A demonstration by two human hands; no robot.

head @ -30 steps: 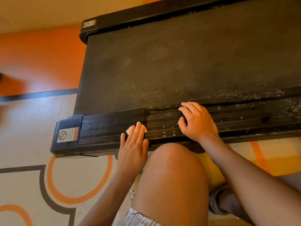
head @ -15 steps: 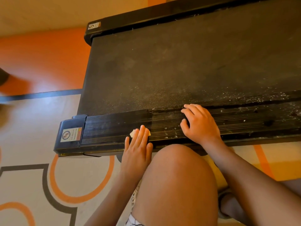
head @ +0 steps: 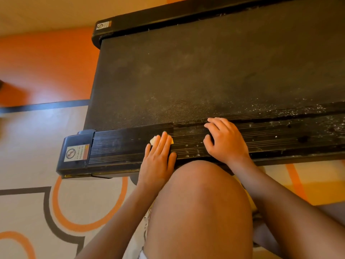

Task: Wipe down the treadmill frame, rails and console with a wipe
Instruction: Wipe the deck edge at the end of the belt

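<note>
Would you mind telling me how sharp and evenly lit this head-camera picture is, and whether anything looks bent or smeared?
In the head view, the near side rail and both hands are sharp; the floor at the far left edge is smeared; wide-angle distortion bows the treadmill's straight edges; warm light leaves a soft sheen on the orange floor, and the running belt stays dim.

A glossy floor (head: 28, 139) lies under everything, pale cream in the near part and printed with curved orange rings (head: 89, 219) and a dark grey outline band (head: 50, 217). Farther off, a straight black stripe (head: 44, 105) divides the cream area from a broad bright orange patch (head: 46, 66), and beyond that runs a tan strip (head: 46, 14). At the right, near the picture's edge, the floor shows a yellow area crossed by an orange band (head: 296, 182).
</note>
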